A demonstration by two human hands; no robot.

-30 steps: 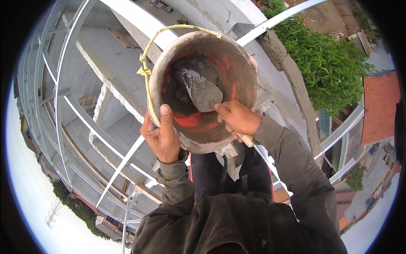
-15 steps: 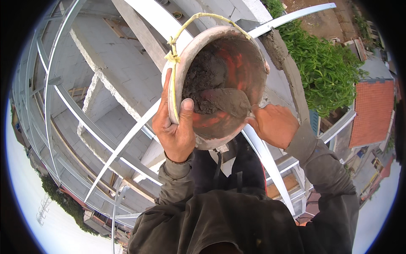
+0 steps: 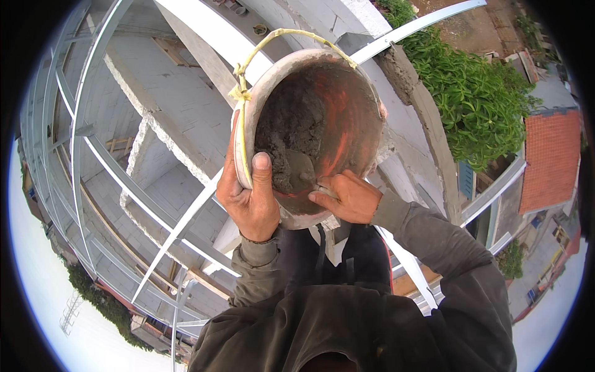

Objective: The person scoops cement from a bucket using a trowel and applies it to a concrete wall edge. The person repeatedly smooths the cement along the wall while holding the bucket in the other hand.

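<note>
A round bucket [image 3: 370, 133], tilted with its mouth facing me, hangs in front of my legs. Its inside is reddish-orange and smeared with grey, and a yellow handle [image 3: 273, 38] arches over its far rim. My left hand [image 3: 253, 201] grips the left side, thumb over the rim and fingers along the outside. Wet grey mortar [image 3: 290, 121] lies along the left inner wall. At the near rim my right hand [image 3: 348, 197] is closed round the handle of a trowel [image 3: 302, 170], whose blade is partly sunk in the mortar.
Curved-looking silver metal beams [image 3: 130, 180] cross below me on the left, over rough-topped block walls [image 3: 149, 115]. Right of the bucket runs a wall edge coated with grey mortar [image 3: 427, 124]. Beyond it are a leafy green tree [image 3: 462, 102] and a red tiled roof [image 3: 548, 161].
My right hand has moved left and down into the bucket's mouth, pushing the trowel blade toward the mortar at the left. The bucket has shifted slightly left, still held by my left hand.
</note>
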